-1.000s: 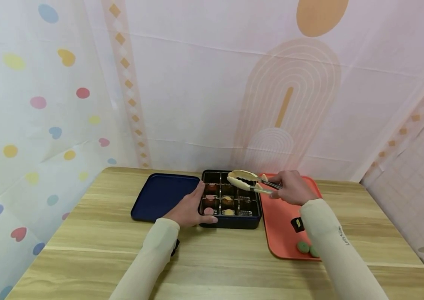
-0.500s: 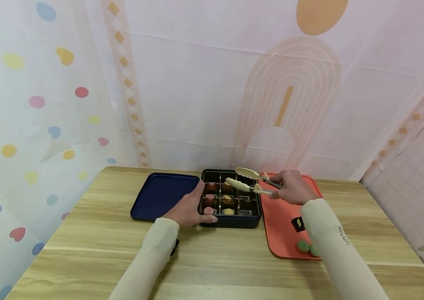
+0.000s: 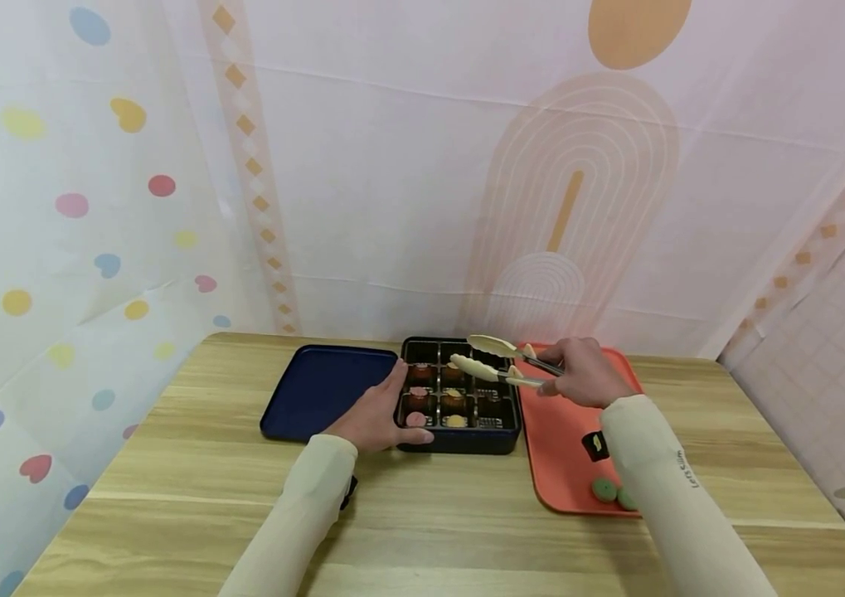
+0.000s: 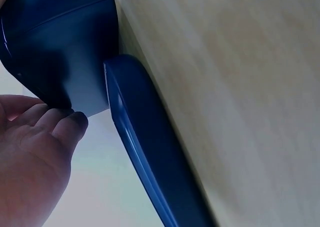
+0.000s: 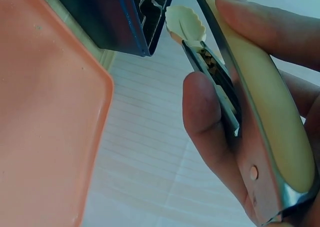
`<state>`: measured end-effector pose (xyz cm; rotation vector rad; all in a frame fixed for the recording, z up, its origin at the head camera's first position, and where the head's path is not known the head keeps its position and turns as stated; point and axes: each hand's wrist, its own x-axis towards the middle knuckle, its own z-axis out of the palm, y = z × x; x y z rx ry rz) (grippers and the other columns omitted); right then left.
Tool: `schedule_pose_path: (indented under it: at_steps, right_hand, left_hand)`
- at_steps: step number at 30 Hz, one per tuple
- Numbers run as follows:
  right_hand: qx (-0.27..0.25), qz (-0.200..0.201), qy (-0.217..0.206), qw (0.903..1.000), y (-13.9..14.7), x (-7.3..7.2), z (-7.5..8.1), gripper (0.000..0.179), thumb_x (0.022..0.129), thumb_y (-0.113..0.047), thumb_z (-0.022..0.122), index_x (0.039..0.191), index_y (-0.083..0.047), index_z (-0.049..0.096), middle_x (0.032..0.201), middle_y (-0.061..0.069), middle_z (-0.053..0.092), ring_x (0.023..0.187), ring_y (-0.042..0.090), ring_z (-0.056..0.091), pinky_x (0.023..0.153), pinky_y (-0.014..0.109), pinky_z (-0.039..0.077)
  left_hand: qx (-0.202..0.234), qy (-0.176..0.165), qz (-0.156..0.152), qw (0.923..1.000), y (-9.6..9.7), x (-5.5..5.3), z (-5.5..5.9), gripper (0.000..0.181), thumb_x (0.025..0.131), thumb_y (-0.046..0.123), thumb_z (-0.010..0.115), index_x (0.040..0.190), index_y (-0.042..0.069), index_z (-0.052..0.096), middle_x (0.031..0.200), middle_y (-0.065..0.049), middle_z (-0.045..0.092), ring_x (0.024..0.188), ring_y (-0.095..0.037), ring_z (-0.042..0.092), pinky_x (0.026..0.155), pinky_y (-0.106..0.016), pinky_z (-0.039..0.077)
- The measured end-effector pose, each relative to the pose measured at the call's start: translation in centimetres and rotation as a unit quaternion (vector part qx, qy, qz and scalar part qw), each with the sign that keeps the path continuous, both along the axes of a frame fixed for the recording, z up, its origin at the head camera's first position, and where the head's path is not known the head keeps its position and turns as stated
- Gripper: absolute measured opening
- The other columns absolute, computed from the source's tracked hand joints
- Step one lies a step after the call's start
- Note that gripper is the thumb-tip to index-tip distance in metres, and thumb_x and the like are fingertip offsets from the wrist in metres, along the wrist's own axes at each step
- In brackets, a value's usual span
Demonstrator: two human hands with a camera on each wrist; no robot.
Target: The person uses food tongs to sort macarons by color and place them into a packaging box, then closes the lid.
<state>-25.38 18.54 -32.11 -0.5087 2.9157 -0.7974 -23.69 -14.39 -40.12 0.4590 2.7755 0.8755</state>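
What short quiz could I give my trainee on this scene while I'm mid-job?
1. What does the right hand hold?
2. True or false: the green pieces lie on the orange tray.
3. What is the left hand touching?
A. The orange tray
B. The divided box
C. The green pieces

Key: 1. Tongs; 2. True; 3. B.

tabletop [image 3: 452,531] between sleeves [image 3: 298,510]: lay open | above: tongs [image 3: 476,367] obstructed the box's [image 3: 459,444] rear right | left hand [image 3: 371,419] blocked its left side | wall cloth [image 3: 385,224] closed the back
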Motion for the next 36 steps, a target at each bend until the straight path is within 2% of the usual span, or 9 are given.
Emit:
schedule_pose_path:
  at_steps: [4,9,12,15,20,24,27,33,36]
  right_hand:
    - [0.001,-0.004,0.006,1.0000,0.4,0.3,0.1,0.048,0.081,-0.010,0.082,0.127,-0.002,0.070,0.125,0.020,0.070,0.095,0.027,0.064,0.080,0.041,0.056]
    - [-0.010,-0.003,0.021,0.9997,1.7,1.5,0.5,0.046,0.081,-0.009,0.083,0.125,-0.002,0.071,0.122,0.020,0.071,0.090,0.025,0.064,0.077,0.040,0.056]
    - [-0.020,-0.004,0.021,0.9996,3.1,2.6,0.9,0.045,0.080,-0.007,0.082,0.123,-0.003,0.072,0.114,0.019,0.073,0.079,0.023,0.059,0.070,0.036,0.052]
    - [-0.014,-0.015,0.031,0.9993,5.0,4.0,1.3,0.046,0.080,-0.007,0.082,0.124,-0.001,0.072,0.114,0.020,0.072,0.082,0.023,0.060,0.069,0.034,0.050]
    - [0.030,-0.042,0.047,0.9976,8.7,6.6,1.5,0.053,0.079,-0.013,0.083,0.126,0.005,0.068,0.102,0.016,0.072,0.076,0.018,0.059,0.062,0.031,0.047]
    - [0.069,-0.057,0.067,0.9937,11.8,8.5,1.0,0.053,0.076,-0.014,0.085,0.123,0.006,0.070,0.085,0.006,0.069,0.067,0.009,0.050,0.057,0.025,0.040]
    - [0.091,-0.070,0.067,0.9911,14.1,10.0,0.2,0.055,0.073,-0.016,0.087,0.120,0.007,0.071,0.082,0.002,0.068,0.066,0.003,0.049,0.057,0.023,0.040]
    - [0.106,-0.114,0.022,0.9876,17.0,12.3,-1.6,0.058,0.075,-0.020,0.087,0.121,0.009,0.069,0.089,0.005,0.073,0.064,0.000,0.051,0.056,0.023,0.042]
    - [0.108,-0.130,0.009,0.9857,17.8,13.2,-2.5,0.058,0.075,-0.020,0.087,0.121,0.011,0.068,0.087,0.005,0.073,0.062,0.001,0.050,0.055,0.023,0.041]
  left_hand:
    - [-0.004,0.004,0.000,1.0000,0.0,0.0,0.1,0.125,0.080,0.060,0.078,0.163,0.012,-0.003,0.171,-0.009,0.001,0.155,-0.038,0.020,0.121,-0.057,0.030]
    - [-0.009,0.006,-0.002,0.9999,0.0,0.0,0.1,0.125,0.081,0.060,0.077,0.163,0.013,-0.004,0.171,-0.011,0.003,0.155,-0.039,0.021,0.121,-0.058,0.030]
    - [-0.009,0.000,0.001,1.0000,0.1,0.1,0.2,0.125,0.081,0.060,0.077,0.163,0.015,-0.005,0.171,-0.011,0.004,0.155,-0.039,0.020,0.121,-0.059,0.030]
    - [-0.006,-0.003,0.003,1.0000,0.0,0.2,0.4,0.125,0.081,0.061,0.077,0.163,0.016,-0.006,0.170,-0.011,0.005,0.155,-0.039,0.019,0.121,-0.059,0.030]
    - [-0.004,-0.006,0.005,1.0000,-0.1,0.2,0.6,0.125,0.081,0.061,0.076,0.163,0.016,-0.007,0.170,-0.013,0.005,0.156,-0.039,0.017,0.121,-0.060,0.028]
    - [-0.006,-0.005,0.004,1.0000,-0.2,0.2,0.6,0.125,0.081,0.062,0.076,0.163,0.015,-0.007,0.170,-0.013,0.005,0.156,-0.039,0.017,0.121,-0.060,0.028]
    - [-0.004,-0.004,0.000,1.0000,-0.2,0.2,0.5,0.125,0.081,0.062,0.075,0.163,0.014,-0.008,0.170,-0.013,0.004,0.156,-0.039,0.017,0.121,-0.060,0.028]
    - [0.001,-0.008,0.002,1.0000,-0.2,0.2,0.6,0.126,0.081,0.061,0.076,0.163,0.015,-0.008,0.170,-0.013,0.002,0.156,-0.039,0.015,0.122,-0.060,0.027]
    - [0.000,-0.008,0.003,1.0000,-0.3,0.2,0.5,0.126,0.081,0.061,0.076,0.163,0.014,-0.007,0.170,-0.013,0.002,0.156,-0.038,0.015,0.122,-0.060,0.027]
